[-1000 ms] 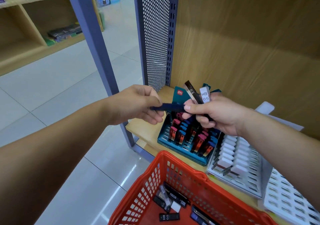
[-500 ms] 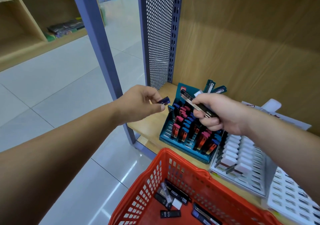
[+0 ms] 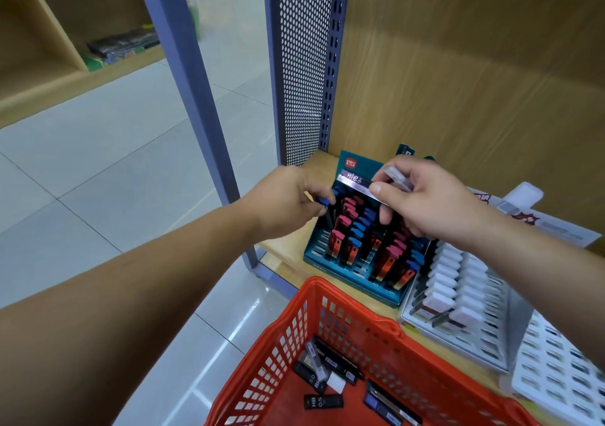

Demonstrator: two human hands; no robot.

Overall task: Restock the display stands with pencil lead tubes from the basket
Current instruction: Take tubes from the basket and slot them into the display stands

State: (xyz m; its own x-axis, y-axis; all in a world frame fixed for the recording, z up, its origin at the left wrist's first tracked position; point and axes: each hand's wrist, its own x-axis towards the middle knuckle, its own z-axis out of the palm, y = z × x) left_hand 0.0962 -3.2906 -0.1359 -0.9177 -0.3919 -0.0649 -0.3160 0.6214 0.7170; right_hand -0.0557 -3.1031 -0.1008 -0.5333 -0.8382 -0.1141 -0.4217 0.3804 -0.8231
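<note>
- Head view: the left hand [image 3: 288, 202] pinches a blue-capped tube [image 3: 324, 201] at the left edge of the teal stand [image 3: 347, 283].
- The right hand [image 3: 432, 202] grips a bundle of tubes [image 3: 355, 180] above its far side.
- The red basket [image 3: 353, 309], nearer, holds loose tubes [image 3: 323, 402].

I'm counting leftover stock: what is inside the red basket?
Inside the red basket lie several dark lead tubes, one marked HB 0.5, plus a clear tube and a white piece. The frame's bottom edge cuts off the rest of its floor.
</note>
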